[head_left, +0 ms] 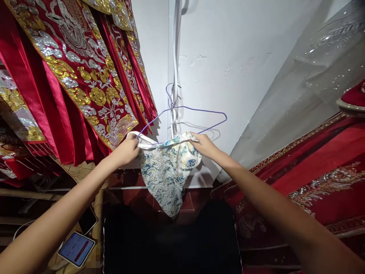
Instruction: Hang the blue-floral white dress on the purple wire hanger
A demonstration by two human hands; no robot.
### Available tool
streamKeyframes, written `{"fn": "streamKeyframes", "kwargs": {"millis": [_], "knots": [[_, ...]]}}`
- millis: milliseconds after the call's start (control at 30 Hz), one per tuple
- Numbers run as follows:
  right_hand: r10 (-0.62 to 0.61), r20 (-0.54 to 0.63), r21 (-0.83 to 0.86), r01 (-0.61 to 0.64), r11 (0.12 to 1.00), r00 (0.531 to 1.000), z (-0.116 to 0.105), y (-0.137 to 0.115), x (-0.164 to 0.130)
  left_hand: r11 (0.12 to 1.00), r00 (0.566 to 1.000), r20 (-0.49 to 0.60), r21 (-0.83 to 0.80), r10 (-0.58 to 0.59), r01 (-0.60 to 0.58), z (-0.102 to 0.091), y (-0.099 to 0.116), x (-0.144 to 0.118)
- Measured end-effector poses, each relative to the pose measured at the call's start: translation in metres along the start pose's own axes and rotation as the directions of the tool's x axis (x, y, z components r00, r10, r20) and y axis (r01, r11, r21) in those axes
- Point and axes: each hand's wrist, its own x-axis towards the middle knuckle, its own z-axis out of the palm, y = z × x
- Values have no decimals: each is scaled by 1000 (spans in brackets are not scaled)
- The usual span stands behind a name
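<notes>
Pretty sure this is a clothing shop or costume room, can't tell which: red embroidered outfits [98,97] hanging left, more beaded red cloth [342,182] on the right, clear plastic sheeting [319,68] above that.

Bamboo frame [98,201], bearing a lit phone [76,249] and, just beyond the phone, a partly hidden dark-screened device [88,221]. Beyond the phone to the right, red floor tiles [186,201]; farther still, a white pole [175,45] bearing a purple hanger [202,110].
</notes>
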Motion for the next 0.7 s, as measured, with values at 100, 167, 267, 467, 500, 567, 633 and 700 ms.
{"fn": "streamKeyframes", "kwargs": {"millis": [100,167,267,467,500,567,633,700], "knots": [[12,1,92,-12,996,1000,14,-14,-2,991,982,-141,-38,123,-129,-14,13,21],[4,3,118,-5,993,1000,18,-22,-5,982,957,-248,-75,147,-171,-18,24,32],[43,-60,8,-42,999,997,8,-25,-7,983,932,-345,-103,109,-153,-21,29,46],[226,-438,-89,-293,952,870,-53,9,6,985,946,-297,-68,132,-158,-23,15,56],[241,-371,-70,-286,956,897,-61,15,7,987,942,-305,-42,136,-157,-22,13,56],[266,-227,-24,-278,960,937,-71,21,9,990,936,-327,0,133,-141,-19,12,57],[267,-243,-22,-281,959,933,-75,23,7,993,938,-327,0,113,-120,-16,12,58],[236,-400,-53,-280,959,886,-75,21,5,994,946,-311,-30,89,-104,-12,13,59]]}}
